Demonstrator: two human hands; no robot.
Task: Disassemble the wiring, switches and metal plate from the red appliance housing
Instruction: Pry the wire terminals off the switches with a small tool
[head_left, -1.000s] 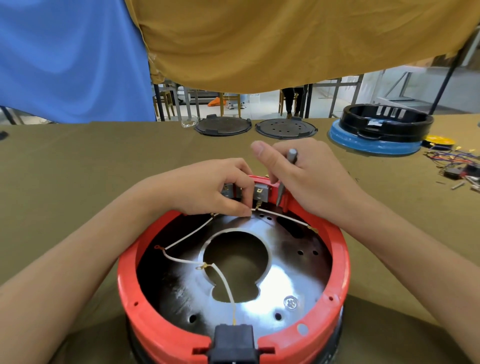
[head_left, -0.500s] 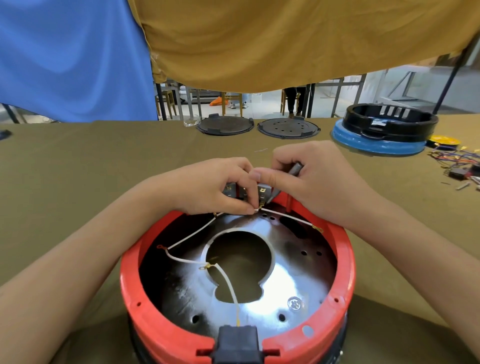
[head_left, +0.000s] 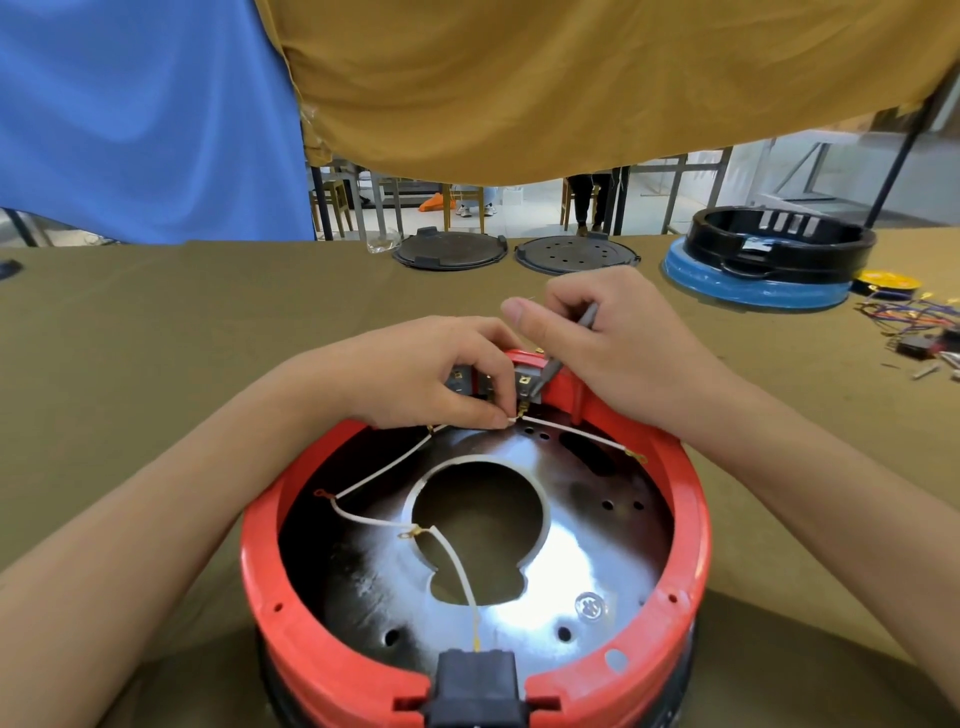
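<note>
— Where's the red housing?
— On the olive cloth worktop, nearest the camera — a round glossy plastic ring around a shiny metal plate with a keyhole-shaped cutout.

— And the wiring?
— Thin white wires with brass terminals cross the plate; one ends at a black socket at six o'clock.

— The hands?
— At twelve o'clock, by the grey switches. The left hand pinches a wire end; the right hand grips a slim grey tool, thumb straight.

One red housing, two dark round lids, one blue-and-black base and two hands are counted.
</note>
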